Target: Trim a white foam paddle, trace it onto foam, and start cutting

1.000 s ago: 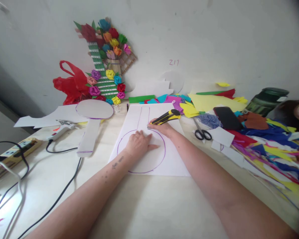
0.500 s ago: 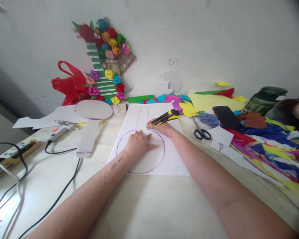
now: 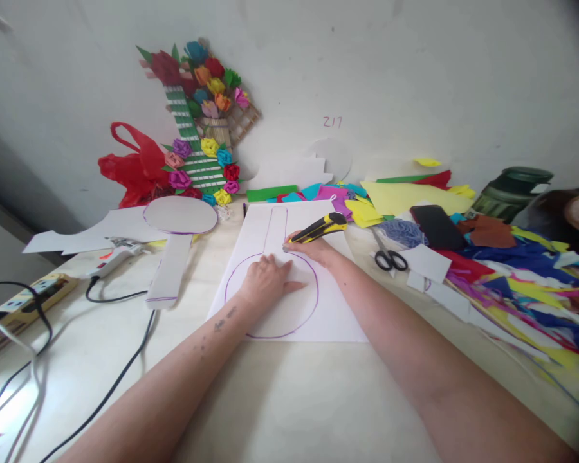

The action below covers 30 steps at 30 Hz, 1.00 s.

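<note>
A white sheet (image 3: 340,321) lies on the table, bearing a purple outline of a circle with a narrow strip above it. My left hand (image 3: 266,281) presses flat on the upper part of the circle, fingers spread. In my right hand (image 3: 311,248) is a yellow-and-black utility knife (image 3: 321,227), its front end down at the sheet where strip and circle meet. Whether the blade is in the paper, I cannot tell. Left of the sheet rests a cut-out white paddle shape (image 3: 181,215) with a round head and a straight handle, edged in purple.
Black-handled scissors (image 3: 390,260), blue yarn (image 3: 399,233), a phone (image 3: 437,227) and coloured scraps (image 3: 525,283) lie to the right. A glue gun (image 3: 118,253), power strip (image 3: 29,308) and cables are at left. Paper flowers (image 3: 212,83) and a red bag (image 3: 135,164) stand against the wall.
The camera view has shifted very slightly. Both hands and the knife stay at almost the same place on the sheet.
</note>
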Each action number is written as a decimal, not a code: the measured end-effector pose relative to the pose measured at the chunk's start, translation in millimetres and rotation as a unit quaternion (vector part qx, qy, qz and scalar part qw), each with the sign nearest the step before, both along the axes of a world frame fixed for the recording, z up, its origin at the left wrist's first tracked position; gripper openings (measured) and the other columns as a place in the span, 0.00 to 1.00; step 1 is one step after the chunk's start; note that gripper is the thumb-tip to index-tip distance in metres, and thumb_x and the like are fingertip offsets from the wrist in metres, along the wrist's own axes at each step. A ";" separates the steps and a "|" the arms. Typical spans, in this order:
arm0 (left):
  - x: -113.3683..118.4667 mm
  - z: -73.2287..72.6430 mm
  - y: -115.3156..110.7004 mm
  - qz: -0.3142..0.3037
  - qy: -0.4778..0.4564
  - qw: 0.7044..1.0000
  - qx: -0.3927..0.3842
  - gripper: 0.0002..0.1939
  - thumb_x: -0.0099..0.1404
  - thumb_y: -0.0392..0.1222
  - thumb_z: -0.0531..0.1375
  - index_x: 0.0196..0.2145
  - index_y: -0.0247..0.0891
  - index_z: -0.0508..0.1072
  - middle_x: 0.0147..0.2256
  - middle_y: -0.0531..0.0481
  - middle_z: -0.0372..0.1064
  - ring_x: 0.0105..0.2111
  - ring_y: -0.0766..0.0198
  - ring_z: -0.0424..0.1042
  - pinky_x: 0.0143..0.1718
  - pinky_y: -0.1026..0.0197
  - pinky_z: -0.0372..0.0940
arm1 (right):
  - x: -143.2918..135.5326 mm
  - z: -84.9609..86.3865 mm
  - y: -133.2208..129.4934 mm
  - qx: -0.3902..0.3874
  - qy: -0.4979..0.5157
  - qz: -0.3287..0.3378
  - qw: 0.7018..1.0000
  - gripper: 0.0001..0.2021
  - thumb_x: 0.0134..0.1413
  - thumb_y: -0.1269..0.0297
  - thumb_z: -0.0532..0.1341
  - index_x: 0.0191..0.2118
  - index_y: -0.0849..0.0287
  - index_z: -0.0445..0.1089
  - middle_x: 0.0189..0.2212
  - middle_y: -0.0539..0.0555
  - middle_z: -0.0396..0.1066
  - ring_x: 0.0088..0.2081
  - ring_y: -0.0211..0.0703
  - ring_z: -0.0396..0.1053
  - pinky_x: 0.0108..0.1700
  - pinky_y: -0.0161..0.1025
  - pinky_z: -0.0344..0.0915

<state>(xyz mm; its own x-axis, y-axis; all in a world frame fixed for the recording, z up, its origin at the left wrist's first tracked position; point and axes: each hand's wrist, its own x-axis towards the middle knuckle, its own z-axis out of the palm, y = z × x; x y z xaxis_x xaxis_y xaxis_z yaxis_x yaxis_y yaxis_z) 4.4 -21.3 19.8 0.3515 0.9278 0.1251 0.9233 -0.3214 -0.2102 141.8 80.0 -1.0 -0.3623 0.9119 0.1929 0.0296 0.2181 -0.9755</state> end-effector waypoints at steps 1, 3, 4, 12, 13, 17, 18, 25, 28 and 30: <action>0.0 0.1 0.0 -0.001 0.002 1.000 0.001 0.37 0.56 0.65 0.36 0.51 0.40 0.62 0.42 0.34 0.61 0.39 0.51 0.64 0.34 0.56 0.55 | 0.2 -0.4 0.4 0.000 0.000 0.003 1.000 0.10 0.33 0.62 0.64 0.26 0.60 0.68 0.26 0.49 0.68 0.32 0.36 0.64 0.41 0.39 0.61; 0.2 0.5 -0.1 -0.002 0.005 1.000 0.000 0.37 0.56 0.65 0.35 0.51 0.40 0.62 0.42 0.34 0.61 0.39 0.51 0.64 0.34 0.56 0.56 | 0.7 -1.2 1.3 0.000 0.002 0.007 1.000 0.10 0.33 0.62 0.64 0.27 0.60 0.68 0.26 0.49 0.68 0.32 0.36 0.64 0.41 0.38 0.61; 0.3 0.6 -0.1 -0.002 0.006 1.000 -0.001 0.37 0.56 0.65 0.35 0.51 0.40 0.62 0.42 0.34 0.61 0.39 0.50 0.64 0.34 0.56 0.56 | 0.9 -1.7 1.9 0.001 0.002 0.009 1.000 0.10 0.33 0.62 0.64 0.27 0.60 0.68 0.26 0.49 0.68 0.32 0.36 0.64 0.41 0.38 0.61; -0.5 -0.7 0.2 -0.010 0.010 1.000 0.014 0.37 0.56 0.65 0.34 0.50 0.40 0.63 0.41 0.35 0.62 0.38 0.50 0.65 0.33 0.56 0.56 | 1.5 -2.1 3.4 0.008 -0.006 0.011 1.000 0.10 0.34 0.62 0.64 0.27 0.60 0.68 0.26 0.49 0.68 0.32 0.36 0.64 0.41 0.38 0.60; -0.6 -0.9 0.3 -0.009 0.010 1.000 0.013 0.37 0.56 0.65 0.34 0.51 0.40 0.63 0.41 0.35 0.62 0.38 0.50 0.65 0.33 0.56 0.56 | 1.5 -1.8 3.3 0.007 -0.007 0.011 1.000 0.10 0.34 0.62 0.64 0.27 0.60 0.68 0.26 0.49 0.68 0.32 0.36 0.64 0.41 0.38 0.60; -0.2 -0.5 -0.1 -0.009 0.009 1.000 0.009 0.37 0.56 0.65 0.34 0.51 0.40 0.63 0.41 0.35 0.62 0.38 0.50 0.65 0.33 0.56 0.56 | 1.7 -1.2 2.8 0.007 -0.005 0.010 1.000 0.10 0.33 0.63 0.64 0.27 0.60 0.68 0.27 0.49 0.68 0.32 0.36 0.64 0.41 0.38 0.61; 0.0 -0.2 -0.3 -0.008 0.007 1.000 0.009 0.37 0.56 0.65 0.34 0.51 0.40 0.63 0.41 0.35 0.62 0.38 0.50 0.65 0.33 0.56 0.56 | 1.8 -1.1 2.6 0.005 -0.004 0.010 1.000 0.10 0.33 0.63 0.64 0.27 0.60 0.68 0.27 0.49 0.68 0.32 0.36 0.64 0.41 0.38 0.61; 0.0 0.7 -0.2 -0.002 -0.007 1.000 -0.006 0.36 0.56 0.65 0.36 0.51 0.40 0.62 0.42 0.34 0.61 0.39 0.51 0.64 0.35 0.56 0.56 | 1.7 -1.5 3.0 0.000 0.004 0.011 1.000 0.10 0.33 0.63 0.64 0.27 0.60 0.68 0.26 0.49 0.68 0.32 0.36 0.65 0.41 0.39 0.61; -0.6 -0.4 0.7 -0.002 -0.006 1.000 -0.004 0.36 0.56 0.65 0.36 0.51 0.41 0.62 0.42 0.35 0.61 0.40 0.51 0.64 0.35 0.56 0.56 | 1.7 -2.2 3.4 -0.008 0.008 0.012 1.000 0.11 0.33 0.62 0.64 0.28 0.60 0.69 0.26 0.49 0.68 0.32 0.37 0.65 0.41 0.39 0.61; -1.0 -1.2 1.2 -0.005 -0.003 1.000 0.000 0.36 0.56 0.65 0.36 0.51 0.40 0.62 0.42 0.35 0.61 0.39 0.51 0.64 0.34 0.56 0.56 | 1.7 -2.1 3.1 -0.011 0.008 0.009 1.000 0.11 0.33 0.62 0.64 0.28 0.60 0.69 0.27 0.49 0.69 0.32 0.37 0.65 0.42 0.39 0.61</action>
<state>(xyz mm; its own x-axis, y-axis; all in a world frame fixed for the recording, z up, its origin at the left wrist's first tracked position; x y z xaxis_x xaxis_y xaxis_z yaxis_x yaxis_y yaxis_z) 3.4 -20.0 18.6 0.3599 0.9243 0.1270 0.9215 -0.3308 -0.2036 143.6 83.0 -3.1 -0.3757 0.9092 0.1796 0.0098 0.1977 -0.9802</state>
